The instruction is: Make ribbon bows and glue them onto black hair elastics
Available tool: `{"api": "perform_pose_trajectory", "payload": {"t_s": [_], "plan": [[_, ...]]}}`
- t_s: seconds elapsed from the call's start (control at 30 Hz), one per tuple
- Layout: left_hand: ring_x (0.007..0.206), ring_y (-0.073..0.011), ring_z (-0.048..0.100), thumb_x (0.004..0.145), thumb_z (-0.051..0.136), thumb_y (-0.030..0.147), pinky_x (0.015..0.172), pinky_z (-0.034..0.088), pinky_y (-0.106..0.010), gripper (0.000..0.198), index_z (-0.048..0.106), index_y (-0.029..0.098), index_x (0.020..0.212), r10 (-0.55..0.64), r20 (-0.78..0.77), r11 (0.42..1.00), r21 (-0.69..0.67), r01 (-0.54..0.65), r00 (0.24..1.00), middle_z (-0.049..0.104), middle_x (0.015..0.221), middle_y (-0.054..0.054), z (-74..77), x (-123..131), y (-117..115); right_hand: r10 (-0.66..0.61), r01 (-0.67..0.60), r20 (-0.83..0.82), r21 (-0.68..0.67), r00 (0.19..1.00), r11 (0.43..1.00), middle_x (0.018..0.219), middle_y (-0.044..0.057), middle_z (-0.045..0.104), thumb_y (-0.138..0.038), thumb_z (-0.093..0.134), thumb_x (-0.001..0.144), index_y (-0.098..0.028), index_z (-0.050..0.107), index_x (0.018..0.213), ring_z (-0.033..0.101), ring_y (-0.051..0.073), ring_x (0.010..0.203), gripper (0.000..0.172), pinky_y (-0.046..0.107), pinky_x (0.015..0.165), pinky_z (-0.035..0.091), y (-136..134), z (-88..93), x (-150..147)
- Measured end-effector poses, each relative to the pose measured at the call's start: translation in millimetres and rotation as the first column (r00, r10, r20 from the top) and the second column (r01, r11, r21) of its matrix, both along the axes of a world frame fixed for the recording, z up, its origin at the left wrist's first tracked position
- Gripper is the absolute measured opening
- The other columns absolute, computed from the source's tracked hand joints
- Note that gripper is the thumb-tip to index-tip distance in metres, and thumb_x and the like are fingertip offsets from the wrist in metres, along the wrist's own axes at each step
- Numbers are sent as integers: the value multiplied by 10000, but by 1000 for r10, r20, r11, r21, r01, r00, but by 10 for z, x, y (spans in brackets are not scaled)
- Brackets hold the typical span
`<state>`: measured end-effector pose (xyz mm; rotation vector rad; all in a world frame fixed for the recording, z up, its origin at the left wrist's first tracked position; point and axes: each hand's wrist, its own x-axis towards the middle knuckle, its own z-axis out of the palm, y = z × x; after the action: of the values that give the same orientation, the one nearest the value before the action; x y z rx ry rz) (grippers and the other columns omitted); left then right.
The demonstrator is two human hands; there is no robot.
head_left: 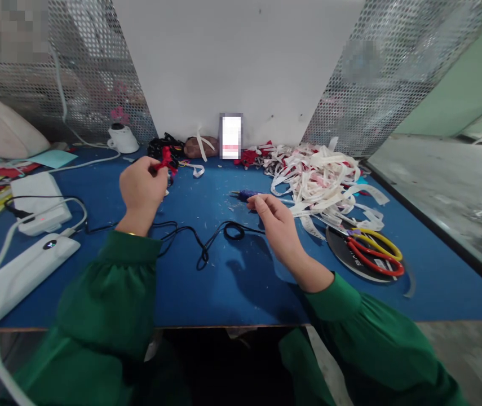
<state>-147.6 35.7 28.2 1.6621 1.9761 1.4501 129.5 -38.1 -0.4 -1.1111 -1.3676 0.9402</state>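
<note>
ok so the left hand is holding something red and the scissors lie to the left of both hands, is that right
Not quite: in the head view, the scissors lie to the right of both hands, not to the left. The left hand is indeed holding something red.
</note>
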Motion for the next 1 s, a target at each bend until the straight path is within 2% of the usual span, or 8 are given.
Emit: {"api": "perform_pose_trajectory", "payload": {"t_s": [0.13,0.27,0.33,0.43,0.57,0.7,0.83,1.0], "plan": [[929,-343,631,799,629,238,789,426,-437,63,669,192,814,218,-305,952,-143,-270,927,710,912,-160,-186,-308,181,13,-13,65,3,998,1000,871,30,684,-460,538,952,-209,668,898,600,180,872,288,303,764,432,-22,11,-5],[984,-403,658,829,579,268,774,463,-470,209,719,171,950,142,-477,849,-392,-354,868,727,1021,-201,-297,-356,255,20,-23,114,21,993,1000,863,28,688,-447,527,953,-203,666,890,603,179,870,288,295,747,438,-43,46,-2],[1003,-424,660,849,566,314,772,475,-483,276,729,159,1009,102,-522,834,-419,-358,847,729,1058,-214,-292,-327,260,27,-30,113,25,993,999,867,30,694,-442,526,954,-204,666,891,610,181,873,283,298,754,443,-50,53,-3],[1053,-436,641,869,549,347,822,473,-510,355,720,142,1103,92,-577,885,-327,-333,812,722,1103,-224,-270,-265,247,43,-46,103,25,994,999,879,34,704,-434,528,955,-207,665,884,622,185,881,274,307,775,451,-58,52,-9],[1219,-391,553,817,590,299,970,429,-489,445,696,144,1220,-57,-689,975,-194,-108,722,649,1315,-187,-337,-236,257,63,-65,125,10,990,998,886,36,709,-436,531,951,-207,665,874,628,191,890,276,313,794,453,-69,52,-18],[1251,-373,507,804,560,251,991,378,-502,372,758,188,1112,-143,-781,972,-227,-62,608,653,1306,-155,-494,-322,304,76,-76,154,-6,985,997,869,35,710,-447,520,954,-204,669,860,625,190,878,300,311,794,451,-69,58,-20],[1120,-360,576,787,570,240,942,379,-496,278,780,208,965,-103,-762,944,-277,-179,640,715,1120,-148,-503,-375,298,71,-72,167,-1,983,997,859,34,709,-439,521,956,-200,675,852,626,187,864,303,308,794,450,-61,51,-15],[979,-299,617,787,660,384,830,440,-400,185,682,212,725,5,-614,987,-121,-101,789,712,962,-105,-275,-121,202,50,-54,141,28,989,998,845,27,711,-418,520,959,-200,680,851,624,176,831,291,294,759,447,-52,50,-3]]}}
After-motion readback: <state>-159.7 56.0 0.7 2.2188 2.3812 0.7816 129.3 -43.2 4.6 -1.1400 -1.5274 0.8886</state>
